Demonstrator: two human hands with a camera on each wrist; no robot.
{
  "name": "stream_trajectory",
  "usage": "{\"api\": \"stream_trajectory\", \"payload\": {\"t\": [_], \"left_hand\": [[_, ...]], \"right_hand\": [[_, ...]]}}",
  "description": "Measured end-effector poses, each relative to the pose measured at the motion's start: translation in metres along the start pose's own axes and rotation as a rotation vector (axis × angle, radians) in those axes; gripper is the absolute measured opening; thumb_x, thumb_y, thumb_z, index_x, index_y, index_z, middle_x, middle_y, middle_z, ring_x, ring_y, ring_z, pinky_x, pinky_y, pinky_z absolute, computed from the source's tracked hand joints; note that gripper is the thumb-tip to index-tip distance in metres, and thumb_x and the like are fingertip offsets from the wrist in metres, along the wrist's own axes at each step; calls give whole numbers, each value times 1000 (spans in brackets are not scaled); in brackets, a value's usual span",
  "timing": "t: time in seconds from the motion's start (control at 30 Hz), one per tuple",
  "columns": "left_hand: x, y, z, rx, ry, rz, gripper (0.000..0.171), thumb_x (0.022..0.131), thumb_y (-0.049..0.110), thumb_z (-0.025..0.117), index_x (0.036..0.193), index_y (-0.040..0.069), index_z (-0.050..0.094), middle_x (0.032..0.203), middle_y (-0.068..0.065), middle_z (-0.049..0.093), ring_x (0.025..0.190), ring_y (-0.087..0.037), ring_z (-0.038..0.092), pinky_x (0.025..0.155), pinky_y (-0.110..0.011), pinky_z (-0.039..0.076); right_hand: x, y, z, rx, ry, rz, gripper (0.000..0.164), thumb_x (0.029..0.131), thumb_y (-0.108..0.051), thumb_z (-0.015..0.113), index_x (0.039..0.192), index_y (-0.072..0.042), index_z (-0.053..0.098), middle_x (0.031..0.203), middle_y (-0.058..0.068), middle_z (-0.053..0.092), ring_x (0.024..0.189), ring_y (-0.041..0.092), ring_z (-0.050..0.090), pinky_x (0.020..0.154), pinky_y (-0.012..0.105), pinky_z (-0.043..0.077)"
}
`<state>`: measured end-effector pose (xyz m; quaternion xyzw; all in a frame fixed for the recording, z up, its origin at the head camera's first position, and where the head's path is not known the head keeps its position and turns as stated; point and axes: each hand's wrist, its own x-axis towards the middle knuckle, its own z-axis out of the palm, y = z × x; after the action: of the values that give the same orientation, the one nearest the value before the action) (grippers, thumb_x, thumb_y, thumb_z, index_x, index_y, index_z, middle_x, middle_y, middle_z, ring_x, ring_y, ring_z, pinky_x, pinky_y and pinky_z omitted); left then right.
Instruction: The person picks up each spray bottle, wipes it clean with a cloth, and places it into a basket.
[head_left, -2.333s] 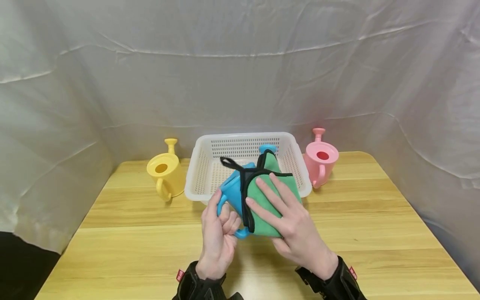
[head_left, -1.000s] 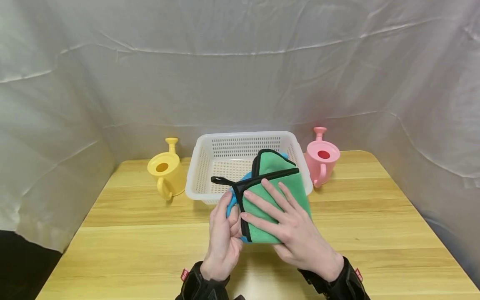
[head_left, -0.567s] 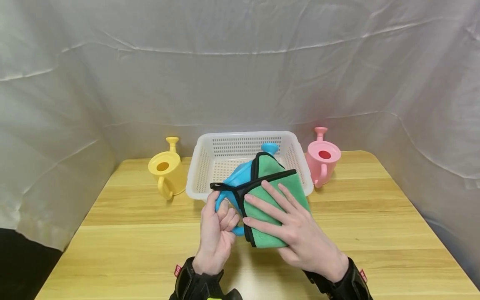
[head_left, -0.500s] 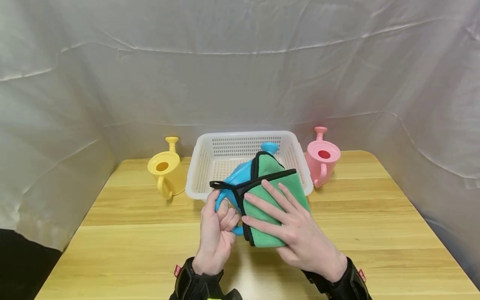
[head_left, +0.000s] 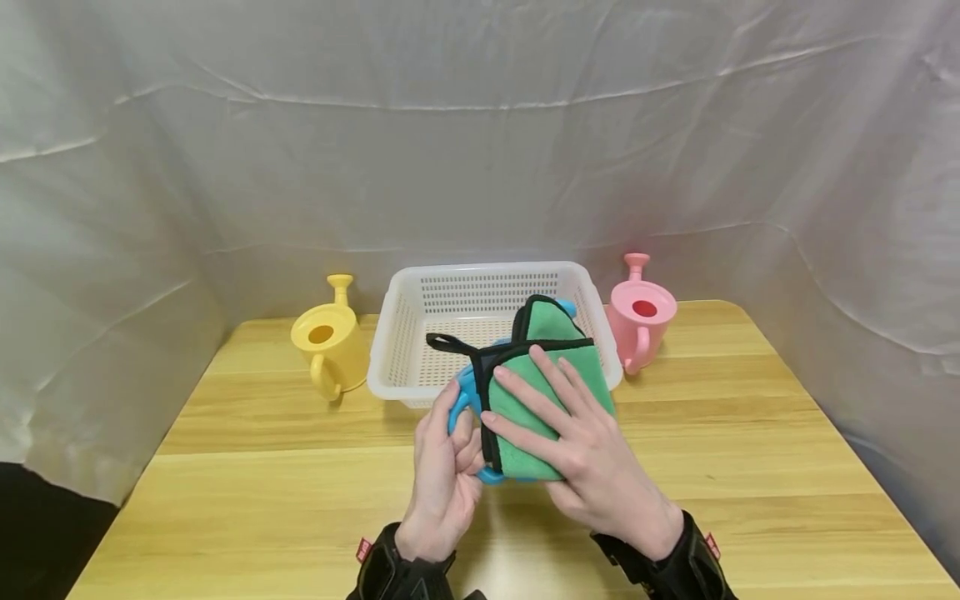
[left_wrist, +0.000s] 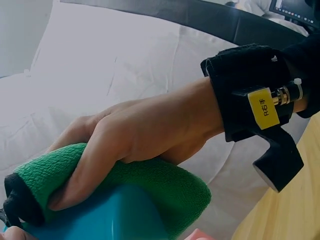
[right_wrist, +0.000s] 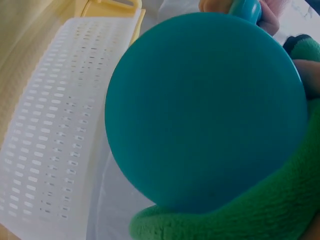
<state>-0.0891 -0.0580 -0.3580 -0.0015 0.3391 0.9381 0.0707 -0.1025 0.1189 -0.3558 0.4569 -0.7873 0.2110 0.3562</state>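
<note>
A blue watering can (head_left: 467, 387) is held up in front of the basket, its handle gripped by my left hand (head_left: 442, 483). Over its side lies a folded green cloth (head_left: 517, 458) with black edging and a hanging loop. My right hand (head_left: 592, 467) holds this cloth against the can, fingers spread on top. In the left wrist view, the thumb and fingers of the right hand (left_wrist: 135, 130) bend round the cloth (left_wrist: 185, 195). The can's round flat base (right_wrist: 205, 110) fills the right wrist view. Most of its body is hidden by cloth in the head view.
Behind the hands stands a white perforated plastic basket (head_left: 397, 333). A yellow watering can (head_left: 345, 354) is on its left and a pink watering can (head_left: 660, 325) on its right, both upright on the wooden table (head_left: 262, 483). Grey-white sheeting (head_left: 480, 183) encloses the back and sides.
The blue can has swung back and forth under the cloth. Since half a second ago its handle and my left hand moved right, the spout head shifted right, and the cloth covers more of it.
</note>
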Motion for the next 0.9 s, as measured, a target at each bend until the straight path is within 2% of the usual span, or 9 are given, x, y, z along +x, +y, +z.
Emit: {"api": "stream_trajectory", "payload": {"t": [0.17,0.37,0.57,0.73,0.9], "left_hand": [[-1,3,0,-3,-20,26,36,108,30,46,75,16,40,54,9,18,42,-1,18,45,-15,12],[0,7,-1,-8,-39,51,42,108,30,46,69,16,37,54,7,16,44,-4,15,47,-18,11],[2,10,-2,-12,-60,49,42,109,28,44,69,16,36,54,7,15,44,-3,15,45,-17,9],[3,16,-6,-75,-95,30,48,110,27,39,64,16,30,54,5,13,44,-5,13,47,-18,9],[5,22,-11,-178,-116,23,53,111,28,31,60,16,27,55,5,11,45,-7,8,49,-17,5]], "right_hand": [[0,3,-1,41,10,-6,86,56,4,37,135,-18,64,156,11,46,152,41,28,127,48,17],[3,4,-1,80,40,54,88,55,6,36,137,-15,62,158,15,43,151,44,30,127,44,19],[3,1,-1,39,15,-15,85,57,3,38,135,-18,64,157,12,45,152,44,27,127,50,16],[3,4,-3,98,-11,-48,77,63,3,42,133,-18,65,157,10,46,153,42,26,127,50,15],[0,6,-5,155,-62,-37,71,70,3,45,134,-19,63,157,10,45,153,41,24,128,48,13]]}}
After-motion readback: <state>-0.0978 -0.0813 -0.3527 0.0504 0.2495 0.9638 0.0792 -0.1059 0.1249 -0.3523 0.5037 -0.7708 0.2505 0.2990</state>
